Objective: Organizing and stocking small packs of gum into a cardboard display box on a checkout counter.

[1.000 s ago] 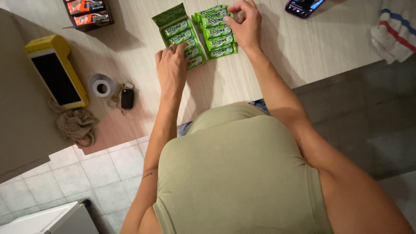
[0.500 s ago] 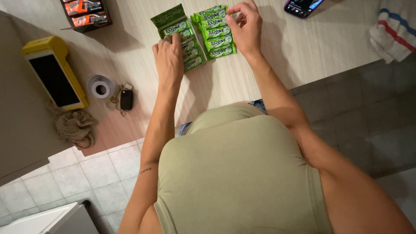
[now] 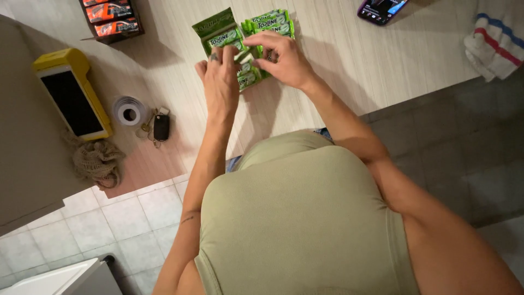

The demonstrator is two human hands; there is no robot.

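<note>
Several green gum packs [image 3: 256, 33] lie in two rows on the pale wooden counter [image 3: 338, 71], beside an open green carton [image 3: 214, 23]. My left hand [image 3: 221, 82] rests on the left row, fingers down on a pack. My right hand [image 3: 281, 57] has its fingers curled over the packs in the right row, pinching one near the middle. The lower packs are hidden under both hands.
A dark box of orange packets [image 3: 112, 19] stands at the top left. A yellow-cased tablet [image 3: 73, 95], a tape roll [image 3: 130, 112], a car key [image 3: 161, 127] and a net bag [image 3: 95, 161] lie left. A phone [image 3: 382, 9] and striped towel [image 3: 496, 43] lie right.
My right hand has come down from the top of the right row to its middle. My left hand has shifted slightly toward the packs' centre.
</note>
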